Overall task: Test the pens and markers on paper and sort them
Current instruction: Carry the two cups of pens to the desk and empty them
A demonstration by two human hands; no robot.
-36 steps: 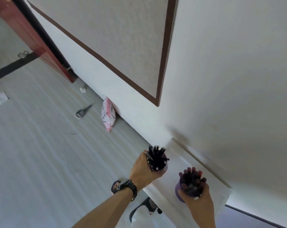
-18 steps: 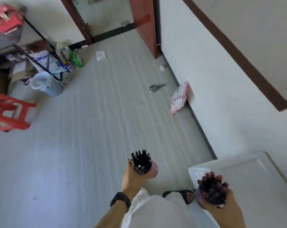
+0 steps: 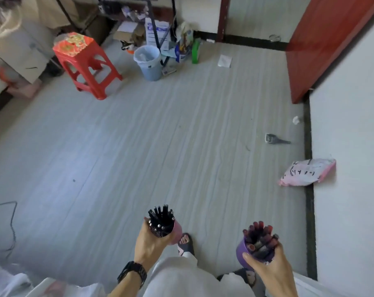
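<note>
Black pens (image 3: 161,217) stood bunched in a pink cup (image 3: 177,231), which your left hand (image 3: 148,243) gripped around its side, just left of the purple cup (image 3: 240,252). Your right hand (image 3: 271,269) wrapped that purple cup, packed with dark red markers (image 3: 260,234). Both cups hung in the air above the floor (image 3: 139,157). No paper showed, so testing and sorting looked entirely ahead of you. Beyond the purple cup a broad stretch of floor gave you room. A pink bag (image 3: 308,171) and the wall (image 3: 348,168) hemmed its right, and a red stool (image 3: 85,61) stood far beyond it, leftward.
</note>
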